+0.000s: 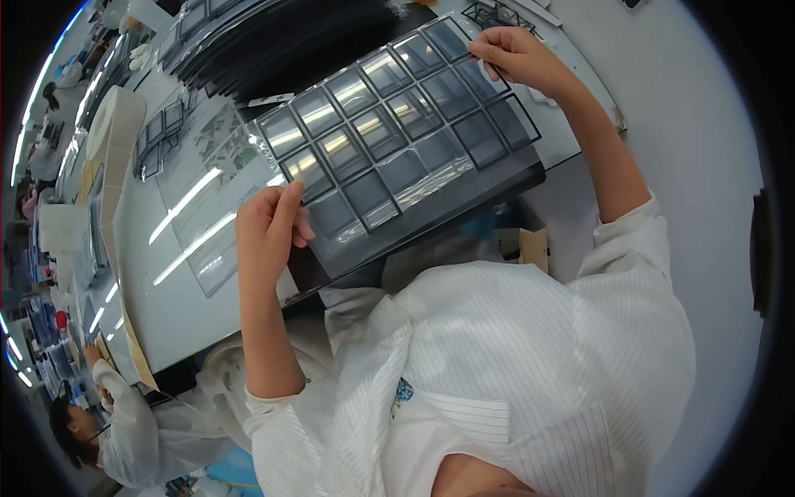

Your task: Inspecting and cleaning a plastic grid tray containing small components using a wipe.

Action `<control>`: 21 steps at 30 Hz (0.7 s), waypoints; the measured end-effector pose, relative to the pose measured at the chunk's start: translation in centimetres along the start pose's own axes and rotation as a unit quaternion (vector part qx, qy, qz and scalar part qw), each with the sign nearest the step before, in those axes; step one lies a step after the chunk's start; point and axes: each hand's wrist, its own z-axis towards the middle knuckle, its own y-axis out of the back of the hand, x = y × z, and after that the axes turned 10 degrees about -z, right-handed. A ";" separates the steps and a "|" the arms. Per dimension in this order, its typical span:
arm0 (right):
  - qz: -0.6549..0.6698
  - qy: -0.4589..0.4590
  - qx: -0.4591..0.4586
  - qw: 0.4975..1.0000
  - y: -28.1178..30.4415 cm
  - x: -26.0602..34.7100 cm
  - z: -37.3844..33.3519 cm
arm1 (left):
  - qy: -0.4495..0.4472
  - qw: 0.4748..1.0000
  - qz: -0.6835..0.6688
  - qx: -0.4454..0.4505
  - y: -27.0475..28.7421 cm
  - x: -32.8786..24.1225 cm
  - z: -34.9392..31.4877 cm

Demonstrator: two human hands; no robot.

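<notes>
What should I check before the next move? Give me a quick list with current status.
1. Left hand gripping the gridded sheet by its left side: ok.
2. Right hand gripping it at the far right side: ok.
3. Sheet lifted off the dark board beneath: cannot tell; the overlap hides any gap.
4. Sheet surface free of marks: cannot tell; bright reflections cover parts of it.
5. Table free of loose pieces: not ok; a dark grid piece lies off to the left.
6. Co-worker apart from the sheet: ok.
</notes>
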 end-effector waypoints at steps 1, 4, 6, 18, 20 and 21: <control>0.018 -0.011 -0.006 1.000 0.0 -0.2 -0.1 | 0.002 1.000 0.017 -0.001 0.0 0.1 0.2; 0.026 -0.005 0.011 1.000 -0.1 -1.7 1.1 | 0.011 0.999 0.029 -0.015 0.0 0.2 0.8; 0.040 -0.005 0.018 0.999 -0.5 -2.0 1.9 | 0.017 0.999 0.038 -0.035 0.0 -0.1 1.1; 0.031 0.039 0.016 0.999 -2.4 -4.3 3.7 | 0.041 0.992 0.099 -0.068 -0.4 0.3 1.3; 0.046 0.021 0.026 0.998 -2.0 -3.9 3.5 | 0.037 0.992 0.090 -0.075 -0.3 -0.1 1.1; 0.058 0.004 0.035 0.998 -1.7 -3.8 3.4 | 0.033 0.993 0.079 -0.082 -0.3 -0.2 1.0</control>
